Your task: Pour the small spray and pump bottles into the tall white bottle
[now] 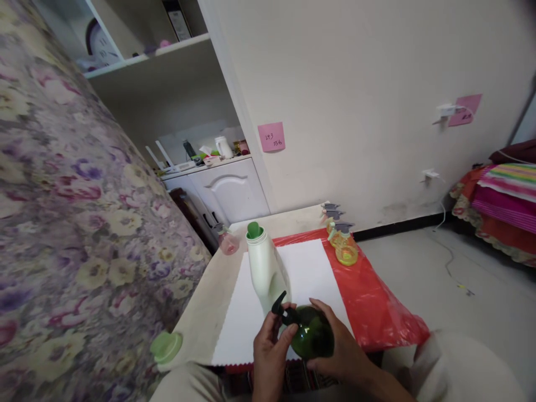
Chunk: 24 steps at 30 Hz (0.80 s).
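Note:
A round dark green spray bottle (313,335) sits between both hands near the table's front edge. My right hand (337,346) wraps round its body from the right. My left hand (270,349) pinches its black trigger head (281,311). Just behind stands a white jug (264,268) with an open green spout. Its light green cap (166,346) lies at the table's front left corner.
A white sheet (310,273) lies over red plastic (377,307) on the small table. Yellow spray bottles (344,245) stand at the back right, a pink one (228,241) at the back left. A floral curtain hangs on the left, a bed on the right.

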Tool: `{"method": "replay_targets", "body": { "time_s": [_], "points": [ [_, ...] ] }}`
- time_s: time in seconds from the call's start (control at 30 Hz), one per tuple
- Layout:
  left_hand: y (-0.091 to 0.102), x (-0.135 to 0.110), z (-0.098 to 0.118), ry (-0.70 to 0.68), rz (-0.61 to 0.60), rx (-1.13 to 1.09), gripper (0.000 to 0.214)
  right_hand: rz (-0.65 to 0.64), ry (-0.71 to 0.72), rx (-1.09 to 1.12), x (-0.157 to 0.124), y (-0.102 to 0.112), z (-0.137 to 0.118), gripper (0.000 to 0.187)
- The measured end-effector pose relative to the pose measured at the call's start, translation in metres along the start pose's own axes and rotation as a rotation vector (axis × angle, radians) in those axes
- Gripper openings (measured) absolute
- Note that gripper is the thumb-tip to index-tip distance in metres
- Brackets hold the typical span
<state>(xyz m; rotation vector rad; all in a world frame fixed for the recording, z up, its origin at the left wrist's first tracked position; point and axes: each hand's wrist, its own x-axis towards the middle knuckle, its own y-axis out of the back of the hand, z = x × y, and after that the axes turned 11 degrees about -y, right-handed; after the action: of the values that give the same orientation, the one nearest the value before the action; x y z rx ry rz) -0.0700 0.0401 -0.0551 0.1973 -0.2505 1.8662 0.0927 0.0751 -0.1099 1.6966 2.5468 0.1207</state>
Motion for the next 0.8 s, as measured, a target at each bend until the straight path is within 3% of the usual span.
{"method": "replay_targets", "body": {
  "time_s": [0.13,0.3,0.37,0.5,0.7,0.8],
  "points": [
    [0.002,0.006,0.004,0.021,-0.093,-0.002,0.032,-0.047,0.009,0.094,0.0,0.004,0.001,0.094],
    [0.006,0.014,0.017,0.046,-0.233,-0.08,0.037,-0.39,0.013,0.536,-0.002,0.01,-0.012,0.076],
    [0.006,0.015,0.023,0.062,-0.262,-0.086,0.04,-0.468,0.005,0.662,-0.004,0.008,-0.018,0.069],
    [0.0,0.011,0.03,0.075,-0.266,-0.115,0.044,-0.468,-0.019,0.784,-0.008,0.001,-0.029,0.065],
    [-0.009,0.011,0.028,0.12,-0.085,-0.081,0.042,-0.463,-0.007,0.775,-0.009,-0.001,-0.033,0.063],
    [-0.008,0.014,0.028,0.1,-0.11,-0.096,0.04,-0.462,-0.028,0.836,-0.01,-0.002,-0.03,0.059]
  ]
}}
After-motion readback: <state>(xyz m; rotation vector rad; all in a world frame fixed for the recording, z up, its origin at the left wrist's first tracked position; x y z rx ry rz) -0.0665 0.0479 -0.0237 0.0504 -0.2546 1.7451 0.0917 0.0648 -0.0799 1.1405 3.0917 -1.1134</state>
